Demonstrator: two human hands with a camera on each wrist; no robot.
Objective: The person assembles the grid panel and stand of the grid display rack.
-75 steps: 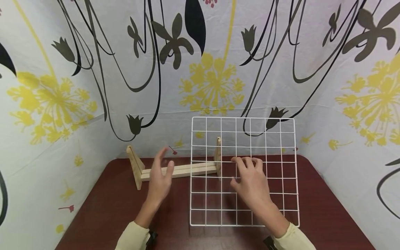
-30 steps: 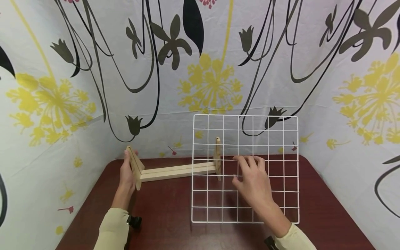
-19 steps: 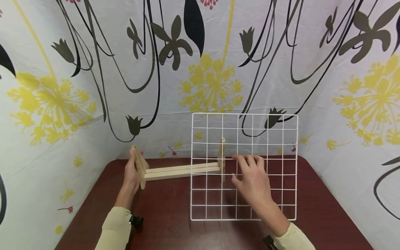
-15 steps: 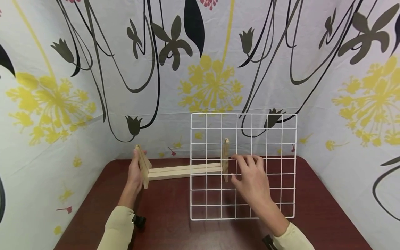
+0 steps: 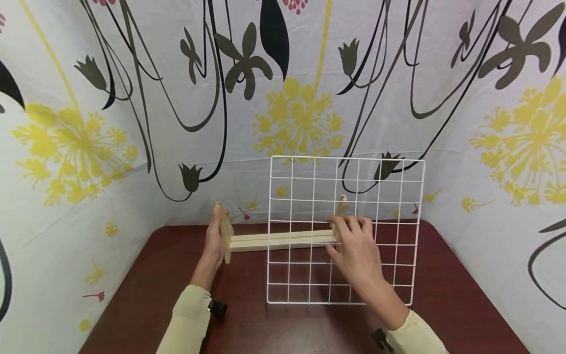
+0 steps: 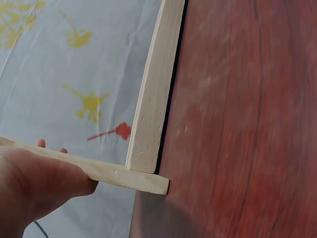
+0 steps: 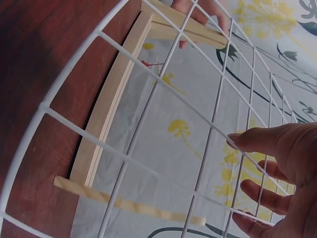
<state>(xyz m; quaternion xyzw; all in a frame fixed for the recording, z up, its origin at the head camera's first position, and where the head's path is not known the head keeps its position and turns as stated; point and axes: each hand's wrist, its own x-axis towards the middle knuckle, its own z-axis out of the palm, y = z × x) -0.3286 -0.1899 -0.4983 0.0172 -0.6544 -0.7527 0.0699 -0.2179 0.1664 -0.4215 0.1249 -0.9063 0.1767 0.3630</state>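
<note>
A wooden stand [image 5: 252, 242], made of a long crossbar with an upright end piece at each side, stands near the table's back edge. My left hand [image 5: 214, 243] grips its left end piece [image 6: 124, 176], thumb on the near side in the left wrist view and fingertips showing beyond. In front of the stand, my right hand [image 5: 359, 250] holds up a white wire grid panel [image 5: 268, 265], fingers and thumb curled at its wires. The stand's right end piece [image 5: 343, 204] shows through the mesh, partly hidden by that hand. Panel and stand look apart.
The dark red table [image 5: 247, 314] runs up to a patterned cloth [image 5: 305, 59] hung behind and at both sides. A black wrist camera [image 5: 217, 308] sits at the left sleeve, another [image 5: 381, 338] at the right.
My left hand has moved to the stand's left end piece, gripped it, and slid the stand rightward behind the panel. The panel has risen slightly and tilted a little, still in my right hand.
</note>
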